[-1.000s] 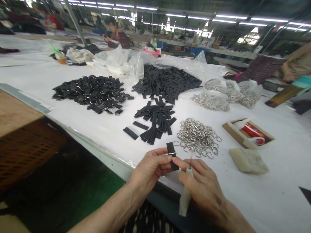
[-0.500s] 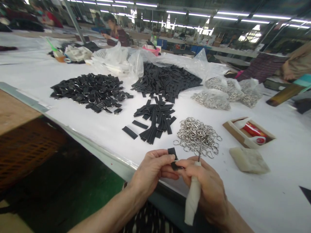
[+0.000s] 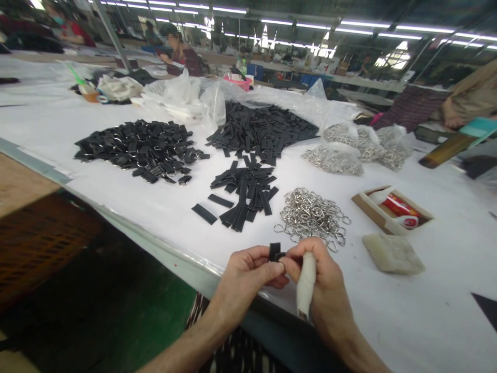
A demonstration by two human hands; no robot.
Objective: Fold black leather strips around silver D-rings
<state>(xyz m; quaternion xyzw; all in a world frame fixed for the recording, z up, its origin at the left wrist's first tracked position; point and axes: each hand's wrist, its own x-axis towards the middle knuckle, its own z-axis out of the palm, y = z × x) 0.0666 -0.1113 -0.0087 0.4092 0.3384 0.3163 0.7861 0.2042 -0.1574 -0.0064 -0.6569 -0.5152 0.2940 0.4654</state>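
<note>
My left hand (image 3: 246,274) pinches a short black strip (image 3: 274,250) between thumb and fingers at the table's front edge. The strip is bent over, one end standing up. My right hand (image 3: 330,287) touches it from the right with thumb and fingertip, while keeping an awl-like tool (image 3: 306,282) by its white wrapped handle in the palm. The tool's thin shaft is hidden now. Whether a ring sits in the fold is too small to tell. Just beyond my hands lie a pile of metal rings (image 3: 312,215) and loose black strips (image 3: 244,199).
Finished-looking folded strips with rings (image 3: 140,150) form a heap at left; a larger strip heap (image 3: 264,127) lies behind. Bagged rings (image 3: 334,158), a cardboard box (image 3: 375,215) and a pale block (image 3: 393,254) are at right. Another person's hand (image 3: 450,115) shows far right.
The black strip has gone from flatter to folded over between my fingers. My right hand has turned, swinging the tool's handle upward and hiding its shaft. The view has shifted slightly.
</note>
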